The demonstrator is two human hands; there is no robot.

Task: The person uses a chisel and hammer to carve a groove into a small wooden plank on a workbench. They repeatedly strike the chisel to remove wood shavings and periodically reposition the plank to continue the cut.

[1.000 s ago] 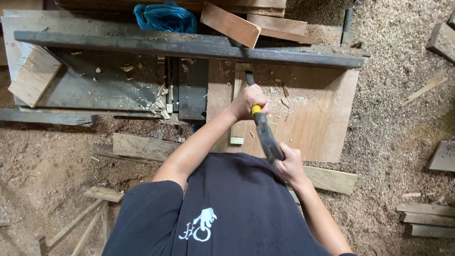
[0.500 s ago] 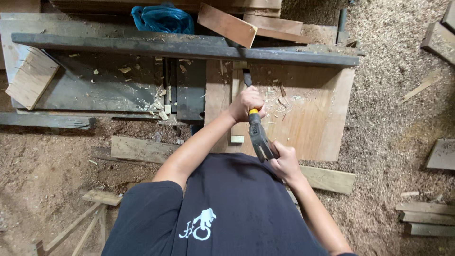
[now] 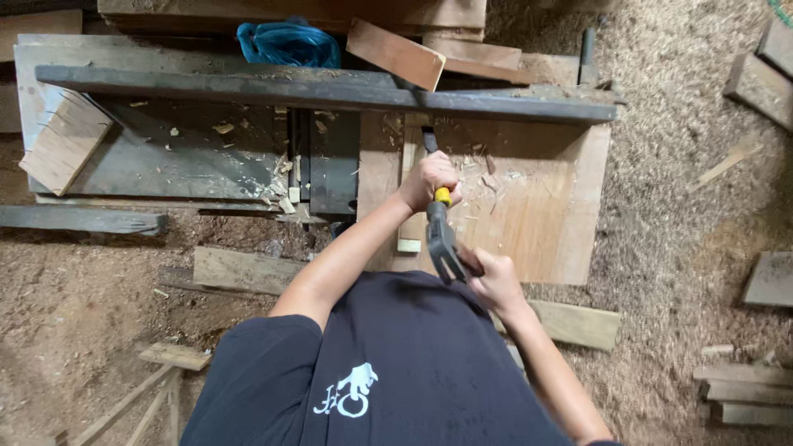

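Wooden board (image 3: 529, 215), one chisel (image 3: 431, 149), one hammer (image 3: 442, 239)

— What's carrying it all?

— My workbench: a dark slab (image 3: 165, 157) on the left, a pale wooden board (image 3: 537, 215) on the right, and a dark beam (image 3: 314, 92) across the far side.

— What lies on it?

— Chips and shavings (image 3: 281, 194) near the middle. A pale offcut (image 3: 64, 142) rests tilted at the left end. A blue bag (image 3: 287, 43) and a reddish block (image 3: 395, 54) lie beyond the beam.

— And the floor?

— Sawdust floor (image 3: 686, 190), with planks (image 3: 248, 268) lying near me and stacked offcuts (image 3: 743, 388) at the right.
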